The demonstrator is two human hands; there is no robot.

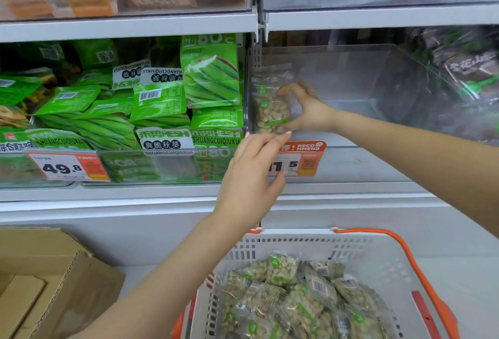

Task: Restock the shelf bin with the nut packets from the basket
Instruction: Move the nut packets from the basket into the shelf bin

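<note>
- Right hand (305,107) grips one nut packet (272,101) upright inside the clear shelf bin (378,74), otherwise bare.
- Left hand (253,176) relaxed, holding nothing, just below.
- Basket (351,244) beneath both hands remains full; restocking barely begun.

The right hand (307,109) reaches out far, with the bare arm stretched long from the right side. Its fingers curl around the side of a nut packet (271,101) and hold it standing up. The thumb sits low, near the bottom of the packet, and the other fingers are up higher. The left hand (252,179) is just below the packet, with its back facing us. Its fingers are relaxed and a little spread, and the fingertips (280,137) come up close to the packet's bottom edge. The left arm is bare and rises up from the lower left.
</note>
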